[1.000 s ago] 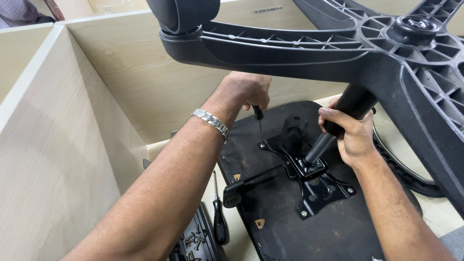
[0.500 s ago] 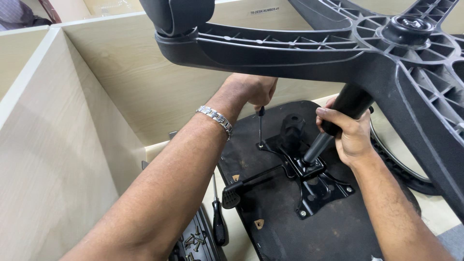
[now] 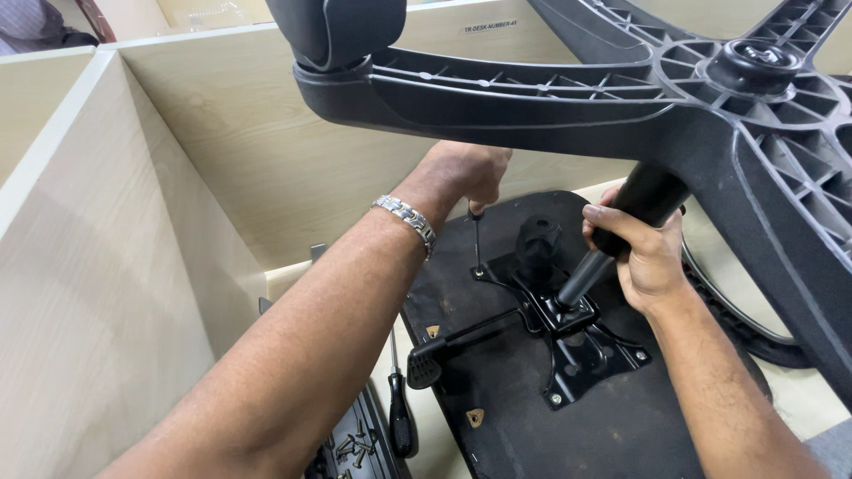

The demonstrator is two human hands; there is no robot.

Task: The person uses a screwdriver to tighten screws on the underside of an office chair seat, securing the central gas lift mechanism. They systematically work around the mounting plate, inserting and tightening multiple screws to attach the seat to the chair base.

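An office chair lies upside down: its black seat underside (image 3: 524,417) faces up, with a black metal mechanism plate (image 3: 586,350) on it. My left hand (image 3: 466,173) is shut on a screwdriver (image 3: 477,241) standing upright on a screw at the plate's far left corner. My right hand (image 3: 643,253) grips the black gas-lift column (image 3: 621,226) that rises from the plate to the five-star base (image 3: 710,98) overhead. A caster (image 3: 342,31) hangs on the base's left arm. A silver bracelet (image 3: 406,222) is on my left wrist.
Light wooden partition panels (image 3: 98,293) wall in the left and far sides. A second screwdriver (image 3: 401,417) lies beside the seat, next to a black tray of several screws (image 3: 351,448). A black lever handle (image 3: 426,359) sticks out of the mechanism. A person sits at far top left.
The view has shifted slightly; my left hand stays on the screwdriver at the same screw and my right hand keeps its hold on the column.
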